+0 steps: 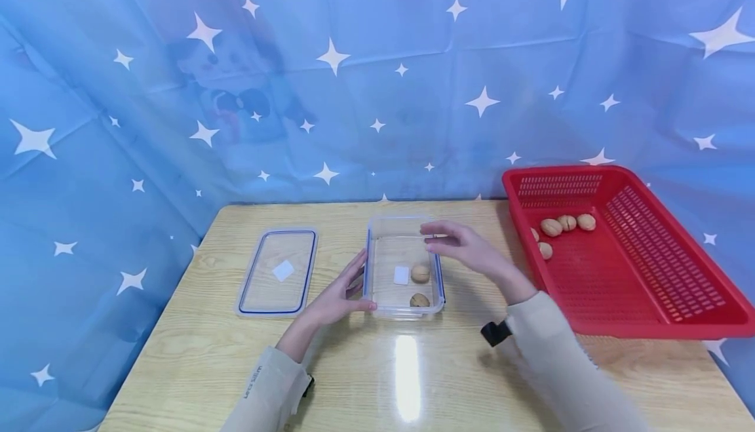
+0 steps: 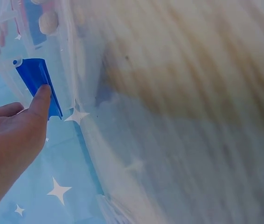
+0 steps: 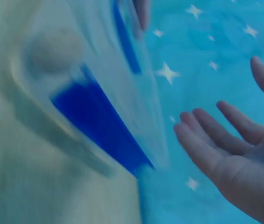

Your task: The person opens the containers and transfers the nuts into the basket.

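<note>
A clear plastic food container (image 1: 390,255) with blue side latches stands mid-table. Inside, along its right side, lie a walnut (image 1: 420,274) and a second walnut (image 1: 419,300). My left hand (image 1: 336,297) rests against the container's left side, fingers extended along the wall; its thumb touches the blue latch (image 2: 35,77) in the left wrist view. Over the right rim hovers my right hand (image 1: 466,248), fingers loosely extended. The right wrist view shows that palm (image 3: 244,172) holding nothing, apart from the container's blue latch (image 3: 101,126).
To the right, a red plastic basket (image 1: 625,281) holds several walnuts (image 1: 551,227) near its left wall. The container's clear lid (image 1: 265,294), with a blue seal, lies flat on the left. Behind the wooden table (image 1: 354,386) hangs a blue star-patterned cloth (image 1: 377,91).
</note>
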`<state>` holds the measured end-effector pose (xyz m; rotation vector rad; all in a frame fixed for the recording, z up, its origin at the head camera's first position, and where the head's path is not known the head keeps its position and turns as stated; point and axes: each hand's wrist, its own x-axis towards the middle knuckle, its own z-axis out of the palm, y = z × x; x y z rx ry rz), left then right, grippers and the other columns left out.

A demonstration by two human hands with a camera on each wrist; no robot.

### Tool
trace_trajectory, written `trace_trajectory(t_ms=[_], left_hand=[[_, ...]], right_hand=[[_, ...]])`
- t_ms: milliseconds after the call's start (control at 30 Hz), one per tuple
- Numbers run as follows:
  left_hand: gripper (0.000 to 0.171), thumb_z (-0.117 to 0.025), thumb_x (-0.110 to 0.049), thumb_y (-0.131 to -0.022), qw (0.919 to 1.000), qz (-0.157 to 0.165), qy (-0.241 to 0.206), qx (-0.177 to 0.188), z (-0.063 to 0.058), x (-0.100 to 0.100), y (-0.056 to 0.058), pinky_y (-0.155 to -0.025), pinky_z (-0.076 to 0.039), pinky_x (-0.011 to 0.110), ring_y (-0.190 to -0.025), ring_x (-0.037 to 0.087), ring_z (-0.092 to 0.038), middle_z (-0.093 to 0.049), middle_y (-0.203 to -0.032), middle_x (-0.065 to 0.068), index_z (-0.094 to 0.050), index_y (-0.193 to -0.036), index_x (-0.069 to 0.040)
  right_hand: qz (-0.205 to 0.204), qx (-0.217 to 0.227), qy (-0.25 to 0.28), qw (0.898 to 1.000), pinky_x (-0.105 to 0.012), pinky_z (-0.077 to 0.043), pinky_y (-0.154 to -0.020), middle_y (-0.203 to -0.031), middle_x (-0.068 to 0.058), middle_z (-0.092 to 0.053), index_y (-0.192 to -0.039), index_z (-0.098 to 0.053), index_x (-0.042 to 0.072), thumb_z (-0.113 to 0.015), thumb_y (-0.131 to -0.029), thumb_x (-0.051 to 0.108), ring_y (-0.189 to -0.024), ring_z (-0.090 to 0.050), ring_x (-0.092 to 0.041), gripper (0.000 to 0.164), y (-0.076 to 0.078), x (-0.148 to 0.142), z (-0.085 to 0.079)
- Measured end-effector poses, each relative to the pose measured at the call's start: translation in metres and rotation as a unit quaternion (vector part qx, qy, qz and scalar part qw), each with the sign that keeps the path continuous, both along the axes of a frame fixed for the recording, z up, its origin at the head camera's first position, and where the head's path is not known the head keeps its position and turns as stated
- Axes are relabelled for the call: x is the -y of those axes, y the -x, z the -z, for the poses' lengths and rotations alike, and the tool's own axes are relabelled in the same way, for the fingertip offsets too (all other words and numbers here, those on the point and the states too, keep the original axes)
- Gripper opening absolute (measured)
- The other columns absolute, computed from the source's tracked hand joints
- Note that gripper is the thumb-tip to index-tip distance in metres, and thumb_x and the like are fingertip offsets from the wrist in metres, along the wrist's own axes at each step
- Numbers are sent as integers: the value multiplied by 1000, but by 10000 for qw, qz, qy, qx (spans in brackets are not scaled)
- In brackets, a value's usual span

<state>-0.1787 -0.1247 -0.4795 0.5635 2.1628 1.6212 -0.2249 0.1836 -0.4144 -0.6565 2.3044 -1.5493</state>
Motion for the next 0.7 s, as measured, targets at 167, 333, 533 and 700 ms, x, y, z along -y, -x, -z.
trace_trajectory(t_ms=[167, 333, 533, 700], left_hand=[[104, -76, -6, -86, 10000, -47, 37, -61, -1, 0, 0, -124, -27, 51, -153, 42, -16, 4, -170, 10, -5, -162, -12], [103, -74, -4, -87, 10000, -26, 66, -63, -2, 1, 0, -125, -26, 51, -154, 40, -14, 3, -170, 9, -5, -162, -12], [102, -73, -3, -87, 10000, 60, -24, -45, 0, 0, 0, -125, -25, 51, -154, 39, -13, 5, -170, 8, -4, -162, -13], [102, -74, -5, -87, 10000, 37, -17, -3, 2, 0, 0, -126, -25, 50, -155, 37, -12, 5, -170, 5, -4, -162, -13]], right_hand=[[-243, 246, -117, 9993, -57, -35, -119, -153, -24, -43, -148, -42, 1, -60, -100, 28, -143, -39, -44, 58, -2, 32, 14], [-455, 273, -443, 9976, -64, -26, -122, -156, -19, -41, -151, -40, 7, -59, -100, 37, -148, -30, -41, 62, 0, 54, 20], [-707, 301, -819, 9937, -65, -32, -118, -154, -26, -40, -147, -43, -1, -55, -102, 30, -143, -36, -47, 56, -3, 68, 35], [-736, 496, -1033, 9907, -61, -36, -118, -149, -25, -48, -143, -49, -3, -57, -100, 19, -139, -43, -47, 49, -9, 76, 46]])
